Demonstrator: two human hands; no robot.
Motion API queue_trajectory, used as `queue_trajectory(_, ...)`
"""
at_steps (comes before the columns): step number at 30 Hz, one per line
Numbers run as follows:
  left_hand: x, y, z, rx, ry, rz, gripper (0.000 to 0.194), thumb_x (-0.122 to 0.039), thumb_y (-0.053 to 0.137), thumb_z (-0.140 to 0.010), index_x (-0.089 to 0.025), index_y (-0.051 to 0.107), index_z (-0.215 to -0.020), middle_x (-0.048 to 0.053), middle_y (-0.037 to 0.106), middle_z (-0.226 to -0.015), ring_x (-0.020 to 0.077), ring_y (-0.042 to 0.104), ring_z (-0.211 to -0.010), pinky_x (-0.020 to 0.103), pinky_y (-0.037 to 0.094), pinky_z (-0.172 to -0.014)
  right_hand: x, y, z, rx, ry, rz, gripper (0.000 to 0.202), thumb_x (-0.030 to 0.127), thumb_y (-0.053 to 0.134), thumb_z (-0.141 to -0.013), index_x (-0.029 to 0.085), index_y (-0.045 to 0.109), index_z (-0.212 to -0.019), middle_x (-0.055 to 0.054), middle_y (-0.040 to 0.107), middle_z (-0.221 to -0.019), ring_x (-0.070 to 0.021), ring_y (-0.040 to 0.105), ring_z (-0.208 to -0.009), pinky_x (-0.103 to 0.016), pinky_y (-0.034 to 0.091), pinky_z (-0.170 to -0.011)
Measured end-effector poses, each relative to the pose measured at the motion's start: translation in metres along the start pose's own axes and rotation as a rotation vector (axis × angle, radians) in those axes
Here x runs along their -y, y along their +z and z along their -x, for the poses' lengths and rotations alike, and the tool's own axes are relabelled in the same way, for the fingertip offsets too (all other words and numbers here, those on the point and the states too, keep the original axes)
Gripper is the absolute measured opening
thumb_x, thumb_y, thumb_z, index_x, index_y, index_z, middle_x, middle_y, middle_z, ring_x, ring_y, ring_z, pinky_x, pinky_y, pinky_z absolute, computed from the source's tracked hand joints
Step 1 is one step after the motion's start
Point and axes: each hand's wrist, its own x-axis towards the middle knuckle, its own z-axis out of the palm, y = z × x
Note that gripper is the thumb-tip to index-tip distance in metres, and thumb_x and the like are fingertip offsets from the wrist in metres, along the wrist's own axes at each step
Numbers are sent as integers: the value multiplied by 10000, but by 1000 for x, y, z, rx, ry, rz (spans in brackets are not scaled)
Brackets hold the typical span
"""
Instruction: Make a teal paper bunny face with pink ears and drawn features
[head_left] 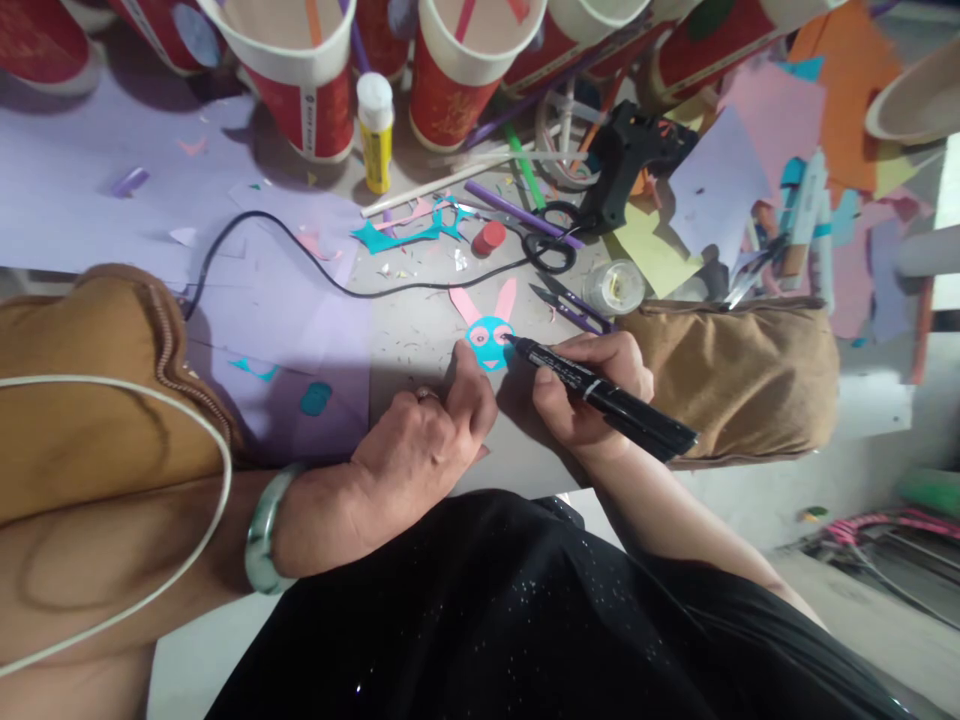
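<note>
A small paper rabbit face (491, 352) lies on the grey table, blue with pink ears, pink eye patches and a pink nose. One eye has a dark drawn pupil. My left hand (424, 430), fingers curled, pins the face's lower left edge with a fingertip. In my right hand (592, 390) is a black marker (570, 372), gripped between thumb and fingers, its tip touching or just over the right eye patch. Beside that hand lie purple-handled snips (574, 310) and a small clear round container (616, 288). A red cap (489, 237) rests above the face.
Red-and-white paper cups (307, 110) line the back, near a yellow glue stick (376, 135). A black glue gun (626, 160) trails a cord past black-handled scissors (551, 250). Paper scraps (720, 180) crowd the right. Brown pouches (739, 380) flank both hands; purple sheets (292, 280) cover the left.
</note>
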Motion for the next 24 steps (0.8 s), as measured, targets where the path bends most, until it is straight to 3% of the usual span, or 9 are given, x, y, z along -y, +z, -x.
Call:
queue_trajectory(6, 0, 0, 1, 23, -6, 14, 611, -362, 605, -1018, -20, 486, -1510, 366, 414, -1582, 176, 705, -654, 314, 573, -568, -7, 3, 4, -70, -21, -95, 138, 322, 668, -857, 257, 577, -938, 30, 671, -696, -160, 655, -554, -293, 521, -478)
queue_trajectory(11, -1, 5, 4, -42, -9, -37, 623, -386, 556, -1041, -8, 461, -1527, 366, 397, -1595, 168, 688, -642, 321, 565, -567, -8, 5, 9, -105, 21, -158, 186, 362, 692, -867, 266, 582, -983, 1, 703, -760, -190, 713, -646, -320, 561, -526)
queue_trajectory(18, 0, 0, 3, 14, -9, 23, 636, -368, 605, -1019, -17, 468, -1532, 367, 411, -1586, 176, 706, -675, 313, 568, -590, 4, 3, 2, 55, -11, -82, 169, 326, 703, -871, 242, 592, -968, 8, 763, -809, -139, 701, -582, -247, 539, -484)
queue_trajectory(24, 0, -1, 1, 1, -6, 22, 645, -385, 621, -1009, -3, 491, -1513, 380, 418, -1572, 193, 716, -673, 324, 571, -583, 7, 3, 2, 114, 41, -96, 169, 274, 715, -877, 290, 583, -982, -11, 778, -858, -194, 747, -659, -315, 609, -545)
